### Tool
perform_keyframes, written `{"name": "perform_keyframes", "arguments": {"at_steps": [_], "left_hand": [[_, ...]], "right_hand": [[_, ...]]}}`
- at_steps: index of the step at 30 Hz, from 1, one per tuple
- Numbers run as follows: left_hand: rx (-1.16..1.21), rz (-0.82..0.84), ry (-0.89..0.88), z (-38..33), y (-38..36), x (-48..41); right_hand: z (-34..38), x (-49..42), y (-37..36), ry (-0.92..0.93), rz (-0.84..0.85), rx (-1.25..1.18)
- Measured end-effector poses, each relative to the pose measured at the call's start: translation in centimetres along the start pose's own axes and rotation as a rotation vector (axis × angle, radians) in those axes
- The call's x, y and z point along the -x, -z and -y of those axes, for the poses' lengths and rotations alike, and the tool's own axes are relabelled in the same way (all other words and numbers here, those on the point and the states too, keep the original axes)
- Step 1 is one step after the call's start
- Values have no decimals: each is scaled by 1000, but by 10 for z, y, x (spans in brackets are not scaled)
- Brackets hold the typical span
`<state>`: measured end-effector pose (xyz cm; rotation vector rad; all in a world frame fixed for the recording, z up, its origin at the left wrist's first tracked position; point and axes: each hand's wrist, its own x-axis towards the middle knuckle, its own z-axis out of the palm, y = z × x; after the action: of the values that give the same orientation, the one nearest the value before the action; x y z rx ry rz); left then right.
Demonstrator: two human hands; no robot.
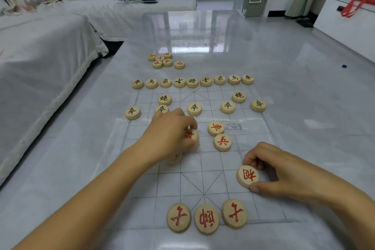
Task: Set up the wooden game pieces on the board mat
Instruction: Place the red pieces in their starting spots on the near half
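Glossy grey table (304,107), beside a covered sofa (40,57), carries the clear board mat (203,178). A black-marked row (192,82) lines the mat's far edge, and a red-marked trio (206,218) sits side by side at the near edge. Over the mat's middle, the left grip (172,136), a bare hand, curls its fingers round a tilted red piece (190,137). A second piece (175,157) shows partly under the palm; whether it is held I cannot tell. Toward the right side, the right grip (284,170) pinches a red disc (247,176) between thumb and fingertips, its face tipped up.
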<state>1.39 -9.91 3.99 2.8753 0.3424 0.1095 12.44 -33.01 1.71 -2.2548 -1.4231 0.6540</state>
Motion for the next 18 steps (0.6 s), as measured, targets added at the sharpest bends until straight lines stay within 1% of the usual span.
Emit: {"name": "perform_keyframes", "arguments": {"at_steps": [2, 4, 6, 8, 11, 13, 18], "left_hand": [[186, -63, -25, 11, 11, 20], [260, -76, -107, 23, 16, 48], [282, -9, -170, 34, 12, 78], [294, 80, -188, 40, 2, 102], [273, 111, -205, 44, -13, 127], [324, 115, -163, 43, -16, 136], [526, 118, 52, 39, -23, 149]], "right_hand": [[1, 2, 2, 8, -6, 12], [3, 7, 5, 13, 5, 50], [4, 14, 5, 28, 29, 111], [4, 22, 1, 69, 27, 133], [3, 36, -6, 115, 10, 119], [1, 44, -13, 124, -34, 97], [1, 51, -26, 84, -107, 19]]}}
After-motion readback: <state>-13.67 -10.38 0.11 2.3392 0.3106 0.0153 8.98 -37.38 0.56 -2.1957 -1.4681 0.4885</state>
